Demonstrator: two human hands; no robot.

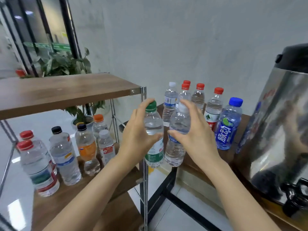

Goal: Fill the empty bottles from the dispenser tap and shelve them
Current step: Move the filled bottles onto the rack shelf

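My left hand (136,129) grips a clear bottle with a green cap and green label (154,152), held upright in the air between the shelf and the table. My right hand (191,130) grips a second clear bottle with a white cap (175,150) right beside it; the two bottles almost touch. Both look filled with water. The steel dispenser (281,130) stands at the right, its black tap (295,197) low at the front. The shelf's middle board (70,194) carries several capped bottles (65,157).
Several capped bottles stand on the dark table (196,165) behind my hands, among them a blue one (228,125) and red-capped ones (214,107). The shelf's top board (66,90) is bare wood. A metal shelf post (145,180) rises just below the held bottles. A potted plant (63,64) stands behind.
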